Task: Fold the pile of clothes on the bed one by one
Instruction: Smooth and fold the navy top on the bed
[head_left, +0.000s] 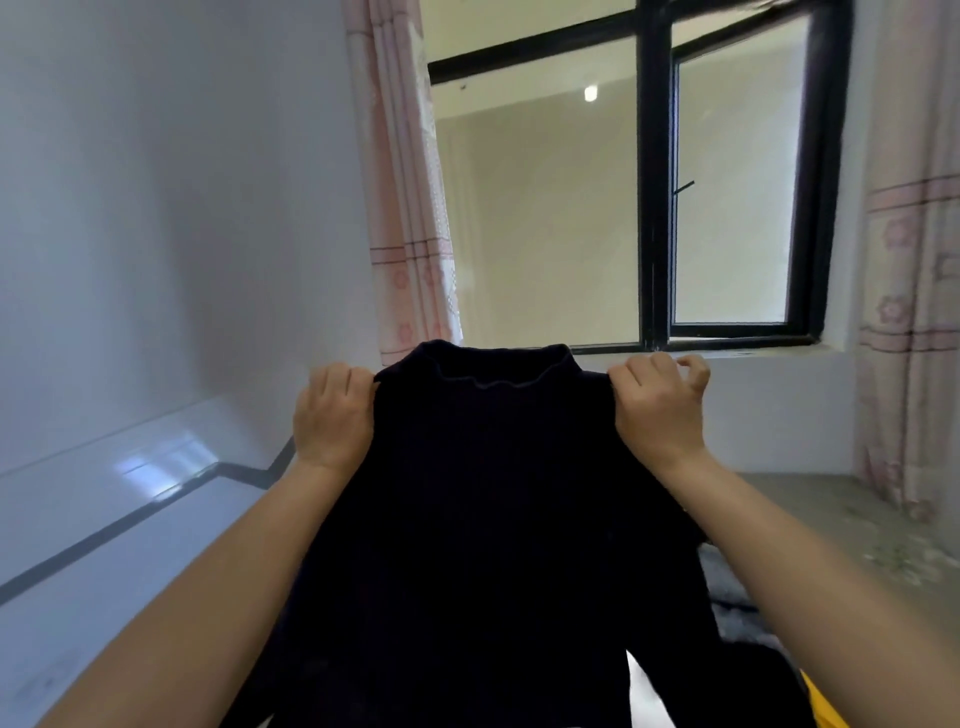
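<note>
Head view: dark navy ribbed sweater (493, 493) held up in the air in front of the camera, collar at top, body hanging straight down between both forearms.

Left hand (332, 415) pinches the sweater's left shoulder, fingers curled over the fabric edge, back of the hand toward the camera. Right hand (657, 410) grips the right shoulder, thumb and first fingers closed on the fabric; the outer fingers curl loosely off to its right, clear of the cloth. Both hands at about the same height, with the high ribbed collar (498, 364) between and just above them, rim wavy.

Beyond the hands: black-framed window (654, 208), a pink patterned curtain (405, 208) above the left hand. White wall with a black stripe (130, 519) out to the left of the left forearm.

Below the right forearm: grey fabric (722, 582) and a bit of yellow item (826, 706), partly hidden by the sweater; can't tell what they are.
</note>
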